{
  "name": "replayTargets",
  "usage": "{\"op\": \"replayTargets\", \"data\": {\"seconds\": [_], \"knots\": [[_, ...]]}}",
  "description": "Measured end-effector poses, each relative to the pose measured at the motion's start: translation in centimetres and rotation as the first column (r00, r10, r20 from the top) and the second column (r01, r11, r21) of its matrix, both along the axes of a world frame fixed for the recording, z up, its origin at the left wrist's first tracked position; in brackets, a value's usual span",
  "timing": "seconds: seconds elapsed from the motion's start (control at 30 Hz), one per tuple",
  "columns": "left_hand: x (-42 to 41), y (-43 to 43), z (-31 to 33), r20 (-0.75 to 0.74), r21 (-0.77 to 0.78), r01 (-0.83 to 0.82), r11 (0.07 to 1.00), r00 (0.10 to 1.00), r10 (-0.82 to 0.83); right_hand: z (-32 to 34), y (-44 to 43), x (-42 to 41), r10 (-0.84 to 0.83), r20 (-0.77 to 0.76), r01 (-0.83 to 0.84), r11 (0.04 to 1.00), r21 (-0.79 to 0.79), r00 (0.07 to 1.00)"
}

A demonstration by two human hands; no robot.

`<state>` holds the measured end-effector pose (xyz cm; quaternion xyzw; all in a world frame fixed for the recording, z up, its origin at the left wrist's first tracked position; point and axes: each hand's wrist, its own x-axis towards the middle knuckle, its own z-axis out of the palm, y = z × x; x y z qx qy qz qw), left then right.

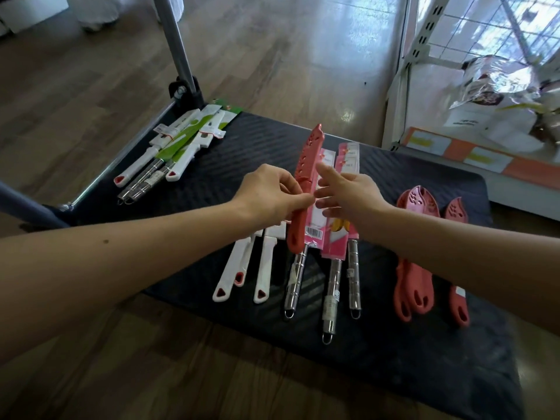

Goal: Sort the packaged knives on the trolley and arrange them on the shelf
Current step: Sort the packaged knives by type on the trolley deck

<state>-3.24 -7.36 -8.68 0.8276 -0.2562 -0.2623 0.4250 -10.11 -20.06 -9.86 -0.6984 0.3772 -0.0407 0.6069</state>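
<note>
Black ribbed matting covered the trolley (pixel 394 359) I was looking down on through the head camera, with wooden floor (pixel 91 86) all around it.

The left hand (pixel 269 198) reached out over the middle of the trolley. Its fingers and thumb were curled round a red knife (pixel 309 156) in a slotted plastic sheath. It held the knife about midway along, lifted clear of the mat, tip pointing away from me and handle toward me.

The right hand (pixel 351 195) was just beside it, fingers spread and loose, gripping nothing. It hovered over the pink packs (pixel 348 159), card-sleeved knives whose steel handles pointed toward me. I could not tell whether its fingertips touched the card.

Left of those packs lay white knives (pixel 265 268), side by side, each handle ending in a red triangle. Part of them was hidden under the left hand.

Well to the right lay more coral knives (pixel 418 207) in the same kind of sheath, several stacked together and one alone beside them. The right forearm crossed over them.

At the far left corner sat green packs (pixel 181 137), a loose pile with white and steel handles mixed. Behind them rose the trolley's grey pole (pixel 178 50).

The shelf (pixel 454 156) stood at the far right, its lowest edge lined with orange and white strips. Crinkled bags (pixel 500 95) rested on it.
</note>
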Motion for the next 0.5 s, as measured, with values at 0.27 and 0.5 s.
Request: {"op": "replayTargets", "data": {"seconds": [0.27,0.5], "knots": [[-3.6,-2.4,0.3,0.101,0.039,0.149,0.988,0.983,-0.153,-0.3,-2.0,-2.3,-0.064,0.044,0.068,0.993,-0.101,0.997],[-4.9,-4.2,-0.1,0.136,0.101,0.284,0.954,0.945,-0.296,-0.5,-4.1,-5.0,-0.077,-0.025,0.073,0.987,-0.142,0.997]]}}
